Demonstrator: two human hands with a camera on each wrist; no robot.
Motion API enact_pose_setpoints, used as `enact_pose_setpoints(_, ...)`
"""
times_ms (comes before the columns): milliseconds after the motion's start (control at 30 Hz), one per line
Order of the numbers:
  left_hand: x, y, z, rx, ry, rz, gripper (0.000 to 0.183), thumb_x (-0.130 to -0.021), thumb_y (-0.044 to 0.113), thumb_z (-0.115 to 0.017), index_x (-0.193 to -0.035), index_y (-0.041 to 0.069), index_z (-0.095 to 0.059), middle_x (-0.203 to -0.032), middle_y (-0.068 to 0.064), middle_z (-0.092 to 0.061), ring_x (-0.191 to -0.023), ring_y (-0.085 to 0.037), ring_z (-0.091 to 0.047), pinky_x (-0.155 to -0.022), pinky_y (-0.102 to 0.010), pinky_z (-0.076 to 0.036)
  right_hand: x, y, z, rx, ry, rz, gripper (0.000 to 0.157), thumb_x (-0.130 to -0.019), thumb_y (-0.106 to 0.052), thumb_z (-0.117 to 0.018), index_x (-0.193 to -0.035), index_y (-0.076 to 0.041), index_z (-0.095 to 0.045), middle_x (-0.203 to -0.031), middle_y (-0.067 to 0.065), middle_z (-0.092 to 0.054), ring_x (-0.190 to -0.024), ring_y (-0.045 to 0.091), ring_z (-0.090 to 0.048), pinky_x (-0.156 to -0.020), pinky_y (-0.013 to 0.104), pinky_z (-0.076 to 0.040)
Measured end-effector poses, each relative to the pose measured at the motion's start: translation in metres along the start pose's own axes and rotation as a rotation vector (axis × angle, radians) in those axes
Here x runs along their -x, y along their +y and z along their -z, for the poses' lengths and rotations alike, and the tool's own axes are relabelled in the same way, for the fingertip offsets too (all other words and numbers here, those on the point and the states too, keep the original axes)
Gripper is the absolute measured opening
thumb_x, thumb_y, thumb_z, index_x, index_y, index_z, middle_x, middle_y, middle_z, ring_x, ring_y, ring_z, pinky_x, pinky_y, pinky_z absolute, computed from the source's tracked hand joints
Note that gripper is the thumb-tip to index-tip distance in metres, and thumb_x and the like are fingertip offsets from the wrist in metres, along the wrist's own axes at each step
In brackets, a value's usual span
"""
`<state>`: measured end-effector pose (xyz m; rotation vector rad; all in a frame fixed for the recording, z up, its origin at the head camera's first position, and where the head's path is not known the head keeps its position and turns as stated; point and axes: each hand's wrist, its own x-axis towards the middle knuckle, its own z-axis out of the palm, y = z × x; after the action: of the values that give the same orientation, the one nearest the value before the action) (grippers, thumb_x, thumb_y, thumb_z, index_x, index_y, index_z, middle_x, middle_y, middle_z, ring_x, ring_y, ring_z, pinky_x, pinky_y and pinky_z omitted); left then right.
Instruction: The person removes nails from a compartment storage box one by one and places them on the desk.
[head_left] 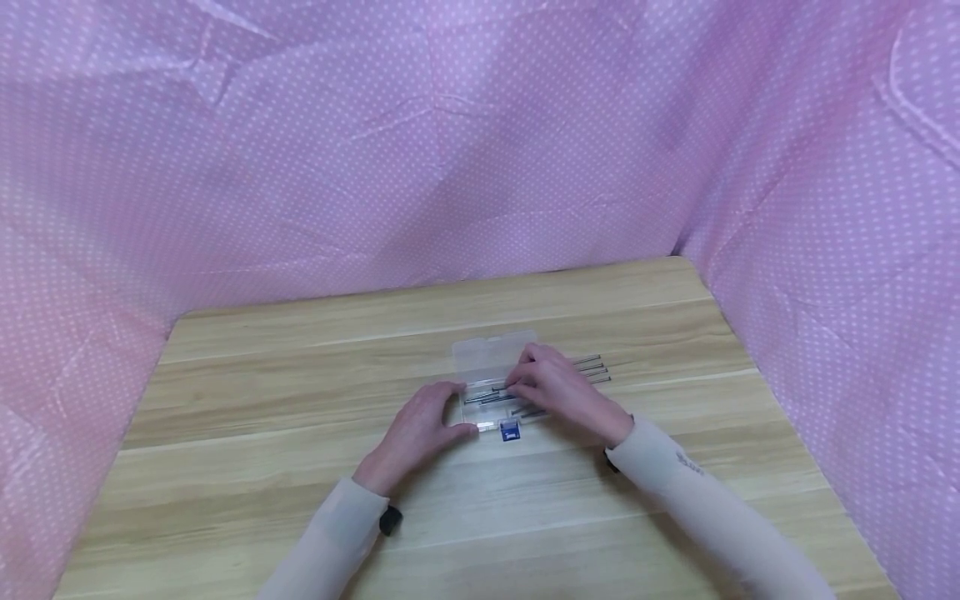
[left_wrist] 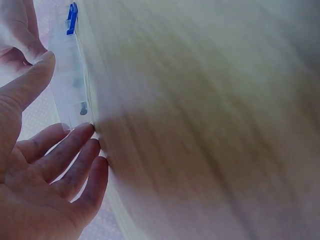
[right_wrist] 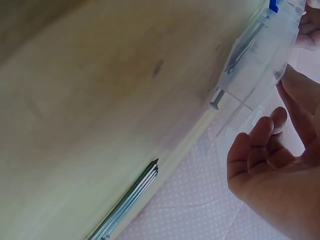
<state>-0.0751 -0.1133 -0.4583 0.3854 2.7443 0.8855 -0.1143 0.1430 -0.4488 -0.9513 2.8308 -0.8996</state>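
A clear plastic case (head_left: pixel 476 413) lies on the table with its lid (head_left: pixel 480 357) folded back. My left hand (head_left: pixel 422 423) grips the case's left end, thumb at the front corner and fingers at the back one. Inside lie several long metal nails (head_left: pixel 482 399). Over the right part of the case, my right hand (head_left: pixel 557 386) pinches a nail between thumb and fingers; most of that nail is hidden. Its other fingers curl loosely in the right wrist view. A blue latch (head_left: pixel 510 430) sticks out at the case's front edge.
Several more nails (right_wrist: pixel 125 205) lie side by side on the wooden table (head_left: pixel 300 375), just right of the case. Pink dotted cloth (head_left: pixel 375 167) hangs behind the table and along its sides.
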Motion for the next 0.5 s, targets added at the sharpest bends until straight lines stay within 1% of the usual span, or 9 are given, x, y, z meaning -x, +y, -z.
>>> enact_pose_setpoints(100, -0.0002, -0.0004, -0.0001, 0.0, 0.001, -0.003, 0.07, -0.085, 0.039, -0.086, -0.142, 0.008, -0.059, -0.142, -0.013, -0.06, -0.136, -0.032, -0.052, -0.115, -0.05, -0.042, -0.0028, 0.0, -0.001, -0.008, -0.03, -0.011, 0.009, -0.092, -0.014, -0.08, -0.1, -0.012, -0.083, -0.092, -0.006, -0.056, -0.084, 0.011, -0.049, -0.074, 0.028, -0.044)
enact_pose_setpoints(233, -0.0001, -0.0002, -0.0002, -0.007, -0.001, -0.001, 0.07, -0.085, 0.039, -0.086, -0.141, 0.008, -0.059, -0.142, -0.013, -0.06, -0.135, -0.032, -0.052, -0.115, -0.05, -0.042, -0.0061, -0.0008, -0.0019, 0.008, -0.045, -0.02, 0.009, -0.091, -0.015, -0.081, -0.099, -0.013, -0.083, -0.09, -0.006, -0.057, -0.083, 0.011, -0.049, -0.075, 0.029, -0.044)
enact_pose_setpoints(367, 0.0001, 0.0003, -0.0004, -0.019, 0.0, -0.002, 0.07, -0.085, 0.039, -0.086, -0.141, 0.007, -0.059, -0.141, -0.013, -0.06, -0.134, -0.032, -0.053, -0.114, -0.05, -0.043, -0.0083, -0.0015, -0.0018, 0.018, -0.059, -0.027, 0.01, -0.089, -0.016, -0.082, -0.099, -0.014, -0.083, -0.087, -0.008, -0.056, -0.08, 0.011, -0.047, -0.074, 0.028, -0.042)
enact_pose_setpoints(500, -0.0002, 0.0005, -0.0005, -0.023, 0.006, -0.005, 0.071, -0.084, 0.039, -0.087, -0.141, 0.006, -0.06, -0.14, -0.013, -0.061, -0.133, -0.032, -0.054, -0.113, -0.05, -0.044, -0.0106, -0.0008, -0.0016, 0.029, -0.094, -0.038, 0.01, -0.088, -0.017, -0.083, -0.099, -0.015, -0.083, -0.084, -0.01, -0.054, -0.078, 0.01, -0.045, -0.072, 0.028, -0.041)
